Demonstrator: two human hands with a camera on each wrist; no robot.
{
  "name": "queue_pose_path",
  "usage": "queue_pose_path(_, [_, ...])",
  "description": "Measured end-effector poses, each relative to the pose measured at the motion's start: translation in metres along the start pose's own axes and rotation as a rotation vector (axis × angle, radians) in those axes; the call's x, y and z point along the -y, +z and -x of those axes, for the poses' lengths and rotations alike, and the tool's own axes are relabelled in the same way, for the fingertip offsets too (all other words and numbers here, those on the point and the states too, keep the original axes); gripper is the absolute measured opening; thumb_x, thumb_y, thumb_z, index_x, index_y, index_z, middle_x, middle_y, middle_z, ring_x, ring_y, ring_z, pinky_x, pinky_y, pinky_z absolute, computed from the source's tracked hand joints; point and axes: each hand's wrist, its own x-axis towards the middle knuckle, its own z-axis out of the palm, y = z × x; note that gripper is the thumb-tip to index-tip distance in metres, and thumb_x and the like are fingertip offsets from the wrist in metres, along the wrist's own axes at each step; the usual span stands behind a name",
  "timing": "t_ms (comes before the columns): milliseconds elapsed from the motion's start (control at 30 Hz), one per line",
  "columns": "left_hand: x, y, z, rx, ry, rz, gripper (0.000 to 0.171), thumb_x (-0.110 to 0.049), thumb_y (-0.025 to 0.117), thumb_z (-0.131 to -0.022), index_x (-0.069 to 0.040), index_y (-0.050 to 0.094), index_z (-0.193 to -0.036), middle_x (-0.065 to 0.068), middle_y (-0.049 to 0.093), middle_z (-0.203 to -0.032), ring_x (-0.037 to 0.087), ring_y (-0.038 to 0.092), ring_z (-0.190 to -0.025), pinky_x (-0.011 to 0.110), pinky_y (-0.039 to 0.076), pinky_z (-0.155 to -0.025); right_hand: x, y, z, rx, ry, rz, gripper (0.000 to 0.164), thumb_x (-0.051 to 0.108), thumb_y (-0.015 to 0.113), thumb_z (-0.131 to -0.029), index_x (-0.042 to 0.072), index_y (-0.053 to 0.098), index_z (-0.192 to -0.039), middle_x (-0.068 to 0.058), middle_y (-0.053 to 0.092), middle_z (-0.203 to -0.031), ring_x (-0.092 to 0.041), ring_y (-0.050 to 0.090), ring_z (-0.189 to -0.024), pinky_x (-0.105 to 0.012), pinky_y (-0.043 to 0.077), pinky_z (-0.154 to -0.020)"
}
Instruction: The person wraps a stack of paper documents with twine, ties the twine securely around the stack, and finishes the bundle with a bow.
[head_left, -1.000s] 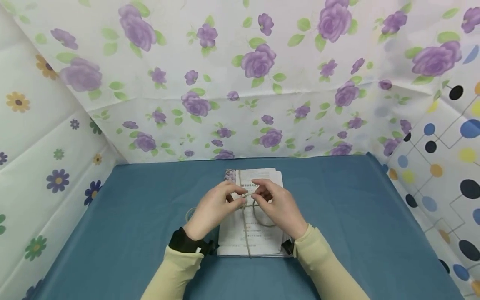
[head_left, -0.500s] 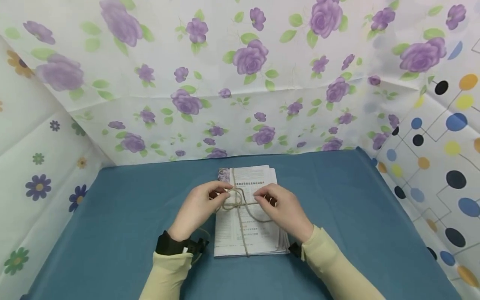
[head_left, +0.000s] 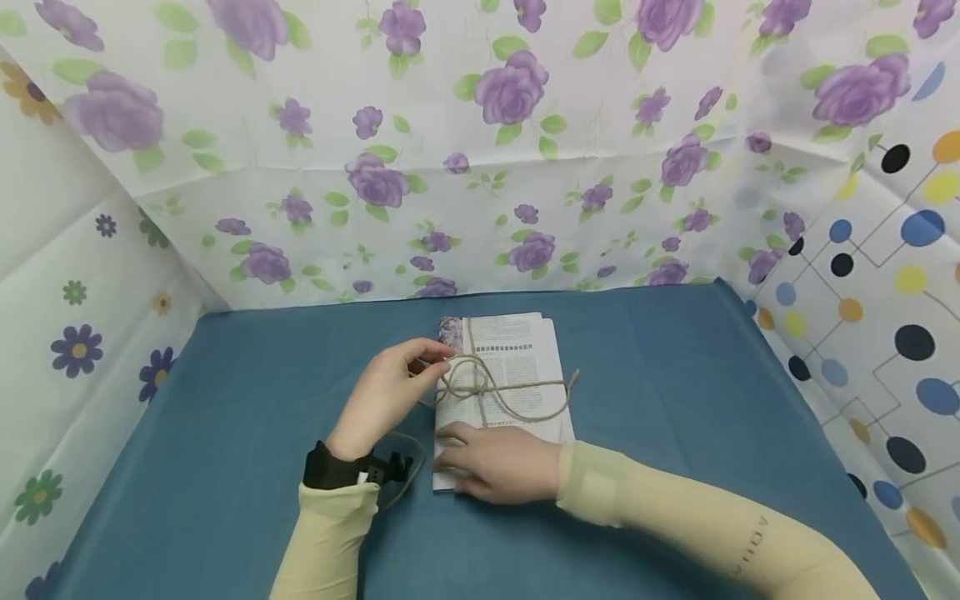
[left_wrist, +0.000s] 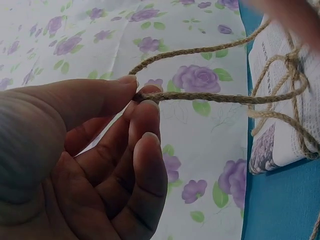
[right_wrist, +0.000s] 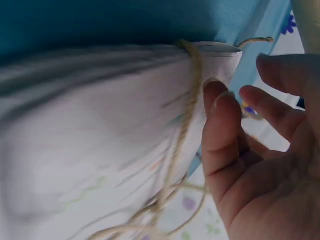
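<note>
A stack of folded newspapers lies on the blue cloth, with jute twine crossed over it and loosely looped at the middle. At the stack's left edge my left hand pinches the twine; the left wrist view shows thumb and fingertips on a doubled length of twine that runs back to the knot. My right hand is over the lower part of the stack. In the right wrist view its fingers are loosely bent beside the lengthwise twine and hold nothing.
A loose tail of twine trails on the blue cloth beside the left wrist. Another end sticks up past the stack's right edge. A white sheet with purple flowers stands behind, with patterned sheets at both sides.
The hands worked together at the knot, then drew apart, leaving loops showing. My right hand has let go of the twine and moved down to the stack's lower part; my left still pinches twine.
</note>
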Motion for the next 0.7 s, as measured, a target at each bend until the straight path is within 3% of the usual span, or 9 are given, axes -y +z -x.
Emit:
queue_pose_path(67, [0.001,-0.001,0.001,0.002,-0.007,-0.002,0.023,-0.026,0.063,-0.105,-0.023,0.071,-0.126,-0.004,0.068,-0.111,0.016,0.064,-0.095,0.04,0.052,-0.078,0.002,-0.001,-0.013,0.054,0.003,-0.012,0.042,0.031,0.063,-0.104,0.017,0.06,-0.143,-0.011,0.044,-0.154,-0.011,0.067,-0.102,-0.025,0.055,-0.082])
queue_pose_path(167, [0.003,-0.001,0.002,-0.002,-0.013,-0.004,0.023,-0.026,0.063,-0.105,-0.023,0.071,-0.126,-0.004,0.068,-0.111,0.016,0.063,-0.095,0.041,0.052,-0.079,0.005,0.0,-0.026,0.087,0.011,-0.056,0.046,0.03,0.059,-0.106,0.012,0.055,-0.148,-0.01,0.044,-0.155,-0.012,0.064,-0.114,-0.025,0.053,-0.089])
queue_pose_path(300, [0.006,-0.003,0.002,-0.017,-0.007,-0.006,0.022,-0.026,0.062,-0.105,-0.024,0.071,-0.126,-0.004,0.068,-0.113,0.016,0.063,-0.096,0.041,0.052,-0.08,0.006,-0.004,-0.024,-0.007,0.027,-0.131,0.035,0.02,0.057,-0.107,0.007,0.063,-0.139,-0.005,0.058,-0.14,-0.013,0.06,-0.12,-0.025,0.048,-0.1])
queue_pose_path(433, [0.008,-0.006,0.001,-0.038,-0.005,-0.015,0.022,-0.025,0.062,-0.105,-0.023,0.071,-0.126,-0.003,0.068,-0.113,0.016,0.063,-0.095,0.042,0.052,-0.081,0.004,-0.019,-0.002,-0.204,0.104,-0.203,0.018,0.013,0.064,-0.103,0.013,0.073,-0.119,0.002,0.069,-0.112,-0.009,0.064,-0.102,-0.025,0.05,-0.092])
queue_pose_path(567, [0.008,-0.005,0.001,-0.042,-0.015,-0.036,0.023,-0.026,0.062,-0.105,-0.021,0.071,-0.126,-0.003,0.068,-0.112,0.015,0.062,-0.094,0.042,0.051,-0.08,-0.004,-0.036,0.033,-0.306,0.205,-0.294,0.033,0.01,0.062,-0.104,0.016,0.064,-0.136,0.006,0.067,-0.102,-0.002,0.06,-0.083,-0.024,0.052,-0.074])
queue_pose_path(700, [0.009,-0.005,0.001,-0.045,-0.025,-0.056,0.023,-0.025,0.063,-0.105,-0.019,0.072,-0.125,-0.003,0.068,-0.11,0.015,0.062,-0.092,0.041,0.05,-0.077,-0.015,-0.05,0.065,-0.349,0.251,-0.234,0.033,0.013,0.061,-0.105,0.02,0.066,-0.137,0.009,0.065,-0.099,0.0,0.05,-0.07,-0.025,0.046,-0.062])
